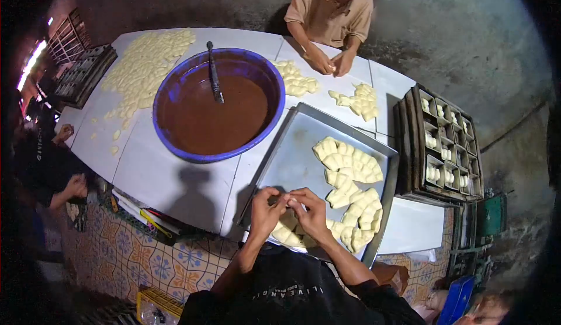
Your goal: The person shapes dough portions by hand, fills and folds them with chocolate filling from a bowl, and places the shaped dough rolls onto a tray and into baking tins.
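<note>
My left hand and my right hand meet fingertip to fingertip over the near left part of a metal tray. The fingers of both are pinched together; whatever is between them is too small to make out. Pale dough pieces lie in clusters on the tray, to the right of my hands and partly beneath them. Left of the tray stands a blue basin of brown filling, with a dark-handled brush or spatula in it.
Across the table a person works with both hands beside more dough. Stacked moulds holding dough stand at the right. Loose dough covers the far left, near another mould stack. Another person's hands show at the left edge.
</note>
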Tool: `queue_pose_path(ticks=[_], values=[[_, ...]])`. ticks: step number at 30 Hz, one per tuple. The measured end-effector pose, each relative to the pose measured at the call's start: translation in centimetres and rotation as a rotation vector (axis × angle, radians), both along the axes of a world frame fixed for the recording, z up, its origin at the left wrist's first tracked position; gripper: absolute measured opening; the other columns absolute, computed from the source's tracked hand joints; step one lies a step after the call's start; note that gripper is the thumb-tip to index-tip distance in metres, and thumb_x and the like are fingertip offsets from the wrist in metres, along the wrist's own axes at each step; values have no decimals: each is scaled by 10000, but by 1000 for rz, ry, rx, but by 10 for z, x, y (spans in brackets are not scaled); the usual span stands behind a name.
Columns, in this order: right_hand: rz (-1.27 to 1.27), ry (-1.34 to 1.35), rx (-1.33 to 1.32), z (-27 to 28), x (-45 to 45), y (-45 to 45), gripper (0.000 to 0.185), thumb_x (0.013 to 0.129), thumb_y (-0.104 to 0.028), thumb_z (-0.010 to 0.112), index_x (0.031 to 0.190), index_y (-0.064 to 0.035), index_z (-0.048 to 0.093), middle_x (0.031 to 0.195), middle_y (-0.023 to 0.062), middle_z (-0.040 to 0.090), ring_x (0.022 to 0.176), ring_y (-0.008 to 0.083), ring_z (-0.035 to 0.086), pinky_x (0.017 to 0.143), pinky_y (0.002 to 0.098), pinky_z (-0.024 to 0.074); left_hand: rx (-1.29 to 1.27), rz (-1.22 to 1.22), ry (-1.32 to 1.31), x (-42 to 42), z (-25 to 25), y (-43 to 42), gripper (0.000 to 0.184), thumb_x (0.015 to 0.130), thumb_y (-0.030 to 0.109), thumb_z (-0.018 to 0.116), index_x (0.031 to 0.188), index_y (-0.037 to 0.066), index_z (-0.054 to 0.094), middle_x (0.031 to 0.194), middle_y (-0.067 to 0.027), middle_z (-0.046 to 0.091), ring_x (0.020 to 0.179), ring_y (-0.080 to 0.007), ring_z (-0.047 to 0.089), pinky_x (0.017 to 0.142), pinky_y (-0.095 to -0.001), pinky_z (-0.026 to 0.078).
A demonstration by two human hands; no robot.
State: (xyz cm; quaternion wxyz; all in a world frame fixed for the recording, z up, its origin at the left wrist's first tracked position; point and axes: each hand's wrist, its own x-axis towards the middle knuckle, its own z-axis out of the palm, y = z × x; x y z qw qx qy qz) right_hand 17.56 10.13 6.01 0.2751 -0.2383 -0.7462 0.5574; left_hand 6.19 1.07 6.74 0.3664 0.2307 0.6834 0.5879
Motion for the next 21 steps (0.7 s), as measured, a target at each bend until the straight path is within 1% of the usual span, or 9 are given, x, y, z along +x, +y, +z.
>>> queue_pose_path(ticks=[2, 4, 6, 9, 11, 13, 16, 18, 21], values=[[112, 0, 86, -11, 8, 15, 280, 858, -30, 653, 1137, -25, 667, 1091, 119, 630, 869, 169, 595, 718, 254, 483, 247, 204, 37, 14, -2, 4, 182, 852, 132, 720, 887, -36, 658, 826, -69, 648, 738, -97, 590, 647, -248, 498], [15, 11, 1, -18, 7, 9, 342, 871, -51, 647, 1212, -47, 623, 1108, 111, 624, 873, 144, 579, 706, 246, 474, 145, 76, -73, 10, -40, -1, 217, 850, 82, 710, 1020, -23, 626, 868, -68, 650, 751, -94, 592, 654, -229, 499], [-11, -115, 69, -23, 9, 10, 524, 892, -83, 636, 1391, -90, 477, 1195, 69, 595, 935, 93, 548, 728, 234, 469, 226, -38, 234, 3, -52, -3, 308, 861, 24, 671, 1150, -10, 568, 807, -56, 625, 805, -104, 598, 674, -232, 512], [266, -145, -831, -39, 16, 24, 546, 857, -92, 661, 1366, -11, 480, 1308, 78, 564, 1060, 133, 537, 896, 259, 446, 430, -155, 63, 3, -30, -4, 700, 805, -108, 642, 1395, 59, 304, 1013, -109, 554, 940, -222, 642, 739, -282, 535], [242, -131, -628, -37, 16, 29, 532, 852, -75, 653, 1357, -23, 495, 1290, 75, 579, 1039, 129, 545, 882, 255, 448, 589, -150, -103, -1, -30, -4, 991, 726, -163, 662, 1470, 136, 80, 1255, -155, 405, 1071, -361, 616, 824, -346, 534], [93, -426, -425, -2, 6, 34, 484, 825, -2, 609, 1304, -57, 564, 1253, 91, 610, 976, 118, 565, 839, 244, 451, 617, 11, -80, -7, -27, 0, 949, 735, -119, 659, 1470, 133, 115, 1301, -168, 400, 1181, -359, 545, 921, -392, 481], [111, -207, 40, -68, 2, 59, 519, 745, 44, 587, 1255, -53, 597, 1312, 147, 571, 1137, 224, 563, 899, 292, 457, 471, 129, -98, -20, -17, -2, 812, 802, -76, 606, 1464, 95, 168, 1346, -184, 406, 1216, -325, 520, 959, -391, 446], [50, -162, -56, -83, 14, 66, 565, 712, 75, 562, 1270, -19, 569, 1383, 180, 499, 1318, 289, 436, 1091, 331, 326, 367, 130, -34, -34, -22, -1, 701, 845, -66, 560, 1446, 63, 222, 1332, -191, 430, 1195, -292, 536, 948, -362, 449], [-32, -289, 185, -57, 44, 90, 534, 737, 72, 566, 1266, -4, 556, 1343, 187, 519, 1272, 312, 467, 1052, 349, 370, 384, 151, -34, -43, -40, -9, 474, 870, -55, 546, 1321, 6, 413, 1195, -161, 550, 1066, -239, 604, 918, -331, 465]])
